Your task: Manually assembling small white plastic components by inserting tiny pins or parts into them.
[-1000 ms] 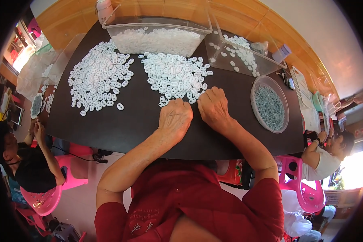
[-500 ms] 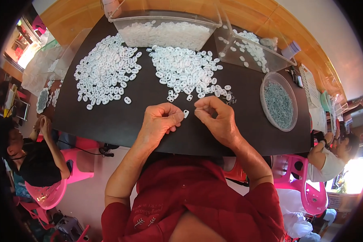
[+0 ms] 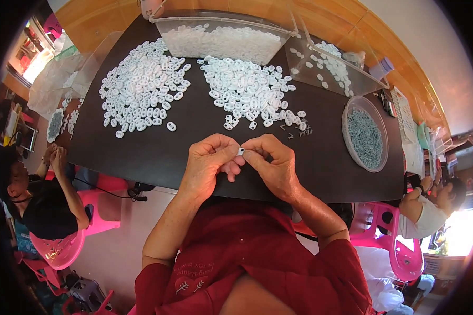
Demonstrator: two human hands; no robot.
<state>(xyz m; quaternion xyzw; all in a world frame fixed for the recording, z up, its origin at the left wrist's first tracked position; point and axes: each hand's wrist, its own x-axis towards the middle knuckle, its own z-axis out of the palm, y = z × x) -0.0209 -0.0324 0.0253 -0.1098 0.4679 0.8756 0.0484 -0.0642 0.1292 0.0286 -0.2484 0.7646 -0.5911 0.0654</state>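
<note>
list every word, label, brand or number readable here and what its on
Red shirt: small lettering beside a heart motif; I won't copy the wording.
White oval pieces: any marks are too small to read.
Elsewhere: nothing clear enough to read.

- Between left hand [image 3: 207,163] and right hand [image 3: 273,165]: a piece [image 3: 241,150]
- Beyond them, leftward: one pile [image 3: 142,86]
- Straight beyond: second pile [image 3: 244,86], bin [image 3: 220,21] behind it
- Right of them: tub [image 3: 358,102] with small parts [image 3: 365,135] inside
</note>
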